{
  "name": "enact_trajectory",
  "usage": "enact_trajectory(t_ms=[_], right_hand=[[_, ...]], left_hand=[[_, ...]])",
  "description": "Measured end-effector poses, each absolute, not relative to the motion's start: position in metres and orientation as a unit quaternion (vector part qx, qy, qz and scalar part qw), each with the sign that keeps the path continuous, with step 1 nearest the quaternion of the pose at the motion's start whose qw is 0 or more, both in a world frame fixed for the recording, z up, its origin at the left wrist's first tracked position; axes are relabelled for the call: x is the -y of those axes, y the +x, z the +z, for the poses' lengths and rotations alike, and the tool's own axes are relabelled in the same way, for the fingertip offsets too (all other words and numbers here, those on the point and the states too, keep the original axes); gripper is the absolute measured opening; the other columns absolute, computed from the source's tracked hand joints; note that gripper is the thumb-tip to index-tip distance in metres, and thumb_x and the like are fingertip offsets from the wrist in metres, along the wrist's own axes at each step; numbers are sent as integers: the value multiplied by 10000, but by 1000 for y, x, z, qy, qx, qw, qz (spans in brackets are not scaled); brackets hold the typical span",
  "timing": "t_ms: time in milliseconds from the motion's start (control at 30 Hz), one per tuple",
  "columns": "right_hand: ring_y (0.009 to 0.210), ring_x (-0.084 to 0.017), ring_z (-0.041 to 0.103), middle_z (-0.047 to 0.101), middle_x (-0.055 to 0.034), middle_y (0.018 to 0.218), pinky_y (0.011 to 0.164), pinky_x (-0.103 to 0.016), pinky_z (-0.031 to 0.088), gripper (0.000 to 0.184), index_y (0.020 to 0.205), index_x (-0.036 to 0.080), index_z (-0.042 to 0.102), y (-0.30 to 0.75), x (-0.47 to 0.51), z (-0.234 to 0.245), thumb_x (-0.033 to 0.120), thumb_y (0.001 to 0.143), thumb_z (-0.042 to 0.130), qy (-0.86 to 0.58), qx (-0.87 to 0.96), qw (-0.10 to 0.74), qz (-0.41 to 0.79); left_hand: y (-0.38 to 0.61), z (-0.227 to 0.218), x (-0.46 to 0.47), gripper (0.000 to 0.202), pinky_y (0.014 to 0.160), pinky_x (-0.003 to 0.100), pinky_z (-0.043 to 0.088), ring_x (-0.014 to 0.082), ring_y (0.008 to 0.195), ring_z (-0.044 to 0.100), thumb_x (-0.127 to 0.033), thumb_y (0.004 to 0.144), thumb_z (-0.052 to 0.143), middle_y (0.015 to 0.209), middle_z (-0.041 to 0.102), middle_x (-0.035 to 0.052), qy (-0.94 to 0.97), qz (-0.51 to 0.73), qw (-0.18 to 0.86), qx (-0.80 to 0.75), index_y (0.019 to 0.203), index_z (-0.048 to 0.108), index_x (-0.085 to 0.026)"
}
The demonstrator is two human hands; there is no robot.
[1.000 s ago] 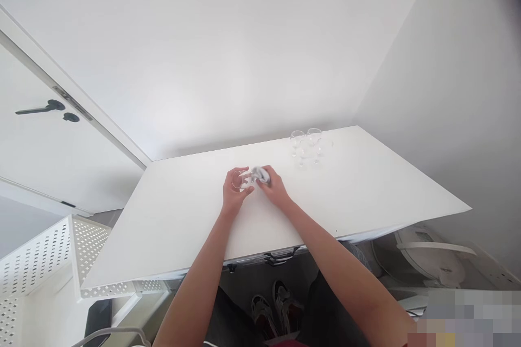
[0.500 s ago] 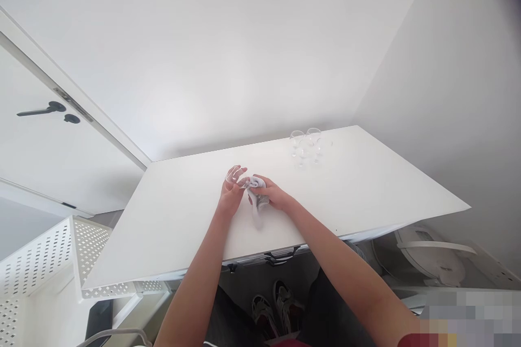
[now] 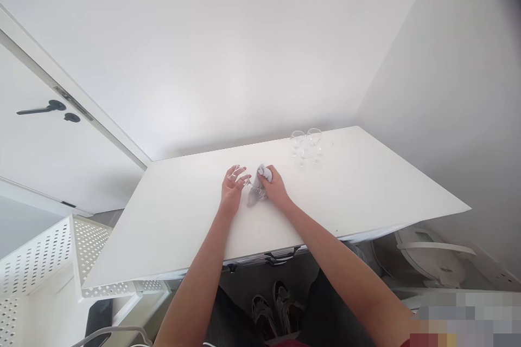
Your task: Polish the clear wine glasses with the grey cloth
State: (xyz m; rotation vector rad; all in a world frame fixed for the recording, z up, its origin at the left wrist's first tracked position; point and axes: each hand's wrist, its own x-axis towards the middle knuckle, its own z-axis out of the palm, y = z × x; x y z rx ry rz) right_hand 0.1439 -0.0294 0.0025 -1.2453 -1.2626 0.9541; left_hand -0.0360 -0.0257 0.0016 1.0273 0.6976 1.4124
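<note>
A clear stemmed glass (image 3: 238,173) lies tilted in my left hand (image 3: 231,191), with the fingers wrapped round its bowl. Its stem and foot point right, toward the cloth. My right hand (image 3: 278,186) grips a bunched pale grey cloth (image 3: 265,173), whose loose end hangs down beside the glass's foot. Part of the foot is hard to make out against the cloth. Both hands are just above the white table (image 3: 187,211). Further back on the table, several clear stemmed glasses (image 3: 307,143) stand upright in a close group.
A wall runs behind the table, with a door handle (image 3: 43,107) at far left. White perforated baskets (image 3: 44,255) stand below the table's left edge. A white rounded appliance (image 3: 433,260) sits below on the right. Black handles (image 3: 281,256) show under the front edge.
My right hand has shifted up and a little right with the cloth, opening a gap from my left hand. The cloth has changed shape. My left hand still holds the glass.
</note>
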Motion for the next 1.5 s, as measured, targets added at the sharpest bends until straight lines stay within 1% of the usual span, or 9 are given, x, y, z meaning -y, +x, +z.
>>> enact_trajectory(t_ms=[100, 167, 267, 367, 533, 733, 933, 1200, 1500], right_hand=[[649, -157, 477, 529, 40, 745, 625, -282, 407, 209, 1049, 250, 594, 149, 30, -3, 329, 856, 583, -554, 526, 541, 352], [688, -171, 505, 549, 20, 750, 656, -296, 424, 154, 948, 235, 642, 149, 33, -7, 244, 800, 600, -524, 601, 508, 326], [886, -214, 563, 626, -52, 963, 778, -334, 463, 111, 835, 217, 665, 142, 39, -11, 156, 747, 638, -423, 751, 437, 258], [984, -225, 550, 597, -98, 1195, 855, -365, 453, 228, 967, 222, 706, 132, 45, -12, 117, 782, 624, -357, 848, 348, 181], [1093, -263, 526, 582, -112, 1292, 863, -381, 407, 459, 1271, 259, 680, 123, 52, -7, 156, 828, 611, -381, 890, 225, 106], [1090, -270, 521, 599, -108, 1320, 853, -396, 392, 460, 1318, 264, 665, 121, 56, -4, 214, 867, 593, -428, 878, 197, 90], [1151, -307, 495, 599, -128, 1348, 907, -438, 385, 468, 1348, 246, 625, 118, 54, -5, 226, 883, 583, -489, 848, 190, 73], [1174, -327, 479, 556, -169, 1348, 909, -455, 384, 328, 1221, 217, 671, 145, 36, -5, 230, 929, 522, -646, 737, 184, 74], [1186, -361, 473, 545, -216, 1410, 872, -477, 407, 312, 1185, 191, 663, 165, 25, -11, 264, 924, 507, -745, 631, 209, 55]], left_hand=[[-38, 1, 25, 688, 834, 341, 551, 213, 1025, 681, -507, 740, 886, 1351, 593, 119, 429, 624, 578, -302, 1330, 599, -301], [-39, 1, 24, 668, 779, 302, 538, 186, 1004, 655, -516, 760, 865, 1346, 585, 106, 423, 642, 558, -313, 1340, 594, -325], [-40, 2, 24, 650, 762, 265, 521, 155, 994, 613, -451, 762, 873, 1351, 562, 84, 416, 655, 521, -355, 1345, 602, -353], [-39, 2, 26, 665, 793, 260, 521, 161, 1046, 583, -375, 753, 883, 1366, 546, 76, 432, 647, 491, -392, 1360, 610, -363], [-33, 6, 33, 637, 842, 303, 546, 202, 1108, 573, -348, 752, 878, 1349, 568, 97, 471, 627, 486, -387, 1340, 631, -338], [-31, 5, 31, 672, 916, 343, 545, 222, 1160, 578, -355, 768, 867, 1402, 556, 117, 480, 616, 491, -385, 1385, 602, -323], [-30, 4, 32, 920, 1032, 411, 496, 299, 1405, 467, -352, 743, 892, 1573, 442, 117, 506, 600, 478, -395, 1532, 421, -394], [-35, -2, 32, 390, 935, 351, 480, 231, 1203, 547, -446, 901, 715, 1459, 499, 73, 484, 580, 444, -482, 1247, 596, -311], [-35, -6, 30, 270, 860, 333, 447, 211, 1008, 541, -402, 861, 731, 1092, 562, 50, 460, 562, 453, -518, 1087, 630, -294]])
